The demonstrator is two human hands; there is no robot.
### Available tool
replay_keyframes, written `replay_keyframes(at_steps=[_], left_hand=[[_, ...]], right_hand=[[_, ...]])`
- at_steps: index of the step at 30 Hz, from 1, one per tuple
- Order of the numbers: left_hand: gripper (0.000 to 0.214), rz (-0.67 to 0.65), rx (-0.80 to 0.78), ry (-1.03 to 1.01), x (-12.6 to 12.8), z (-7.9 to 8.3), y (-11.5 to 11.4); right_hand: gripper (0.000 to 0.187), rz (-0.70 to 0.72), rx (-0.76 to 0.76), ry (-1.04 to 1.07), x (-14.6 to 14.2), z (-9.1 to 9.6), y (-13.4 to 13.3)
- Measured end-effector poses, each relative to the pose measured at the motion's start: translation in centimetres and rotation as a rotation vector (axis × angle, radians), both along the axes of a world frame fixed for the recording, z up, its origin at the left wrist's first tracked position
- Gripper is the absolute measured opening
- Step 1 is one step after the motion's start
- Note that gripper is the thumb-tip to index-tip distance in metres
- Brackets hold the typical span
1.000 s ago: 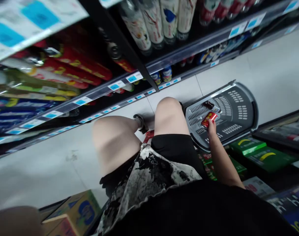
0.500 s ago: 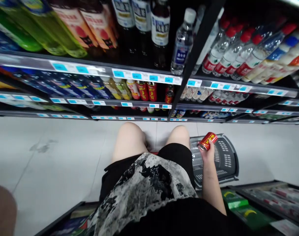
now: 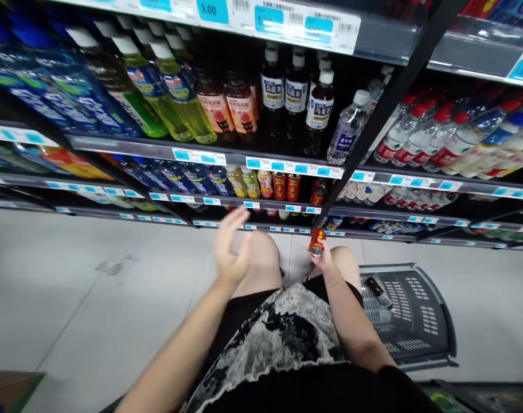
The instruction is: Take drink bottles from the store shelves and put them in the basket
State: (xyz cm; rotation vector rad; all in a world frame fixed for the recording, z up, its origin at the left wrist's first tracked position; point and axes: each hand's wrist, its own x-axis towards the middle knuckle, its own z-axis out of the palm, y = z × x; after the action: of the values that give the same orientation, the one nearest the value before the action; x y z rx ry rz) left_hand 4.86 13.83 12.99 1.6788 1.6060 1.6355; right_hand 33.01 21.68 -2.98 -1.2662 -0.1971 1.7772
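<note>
Crouched before the drinks shelves, can in hand

At centre frame the right hand (image 3: 324, 261) gripped a red can (image 3: 317, 241) by its base, keeping it upright; the left hand (image 3: 230, 252) hovered open and empty; a grey basket (image 3: 448, 321) sat lower right, with shelves (image 3: 287, 166) beyond.

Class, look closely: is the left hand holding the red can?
No: the right hand grips the red can; the left hand is open and empty.
</note>
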Motion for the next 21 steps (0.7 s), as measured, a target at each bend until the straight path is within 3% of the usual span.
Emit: replay_keyframes(at_steps=[2,6,9,12,16,18,21], left_hand=[[0.032,-0.101,-0.134,-0.111,2.2,-3.9,1.3],[0.032,-0.333,-0.632,-0.464,7.7,-12.5,3.9],[0.034,-0.358,-0.921,-0.749,10.4,-16.5,6.1],[0.039,-0.306,-0.998,-0.873,11.3,-18.4,7.7],[0.044,-0.296,-0.992,-1.038,11.8,-19.4,8.1],[0.045,-0.301,-1.005,-1.107,12.2,-19.6,7.9],[0.044,-0.323,-1.048,-1.185,12.7,-19.6,7.8]], right_hand=[[0.021,-0.014,-0.025,-0.023,0.1,-1.0,0.1],[0.038,-0.041,0.007,-0.081,0.3,-1.6,0.7],[0.057,0.016,0.092,-0.196,0.0,-1.5,0.6],[0.062,0.18,0.287,-0.582,-0.3,-1.2,0.2],[0.067,0.492,0.492,-1.082,-0.3,-0.7,-0.5],[0.07,0.544,0.497,-1.151,-0.3,-0.6,-0.7],[0.075,0.428,0.501,-1.062,-0.4,-0.7,-0.7]])
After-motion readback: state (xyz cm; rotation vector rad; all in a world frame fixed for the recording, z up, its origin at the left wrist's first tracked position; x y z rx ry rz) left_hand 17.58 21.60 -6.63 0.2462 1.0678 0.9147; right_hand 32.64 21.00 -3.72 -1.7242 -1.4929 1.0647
